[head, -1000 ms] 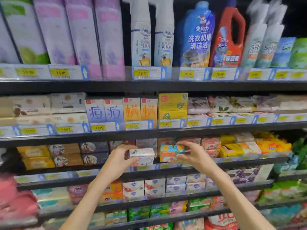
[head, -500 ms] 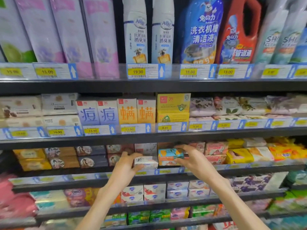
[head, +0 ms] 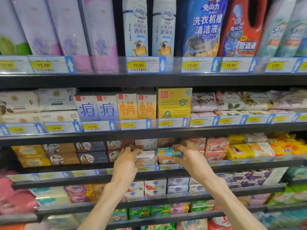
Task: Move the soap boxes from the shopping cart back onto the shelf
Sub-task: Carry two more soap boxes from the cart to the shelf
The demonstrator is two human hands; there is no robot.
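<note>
Both my hands reach into the third shelf from the top, at the middle of the view. My left hand grips a white goat soap box from its left side, the box resting on the shelf behind the price rail. My right hand holds an orange and teal soap box from its right side, set beside the white one. The two boxes stand side by side and touch. More soap boxes sit behind them. The shopping cart is out of view.
Brown and dark soap boxes fill the shelf to the left, pink and yellow ones to the right. Above is a shelf of blue and orange boxes and a top shelf of bottles. Lower shelves hold more soap.
Both hands have pushed their boxes further in and down onto the shelf. The camera has moved closer to the shelf.
</note>
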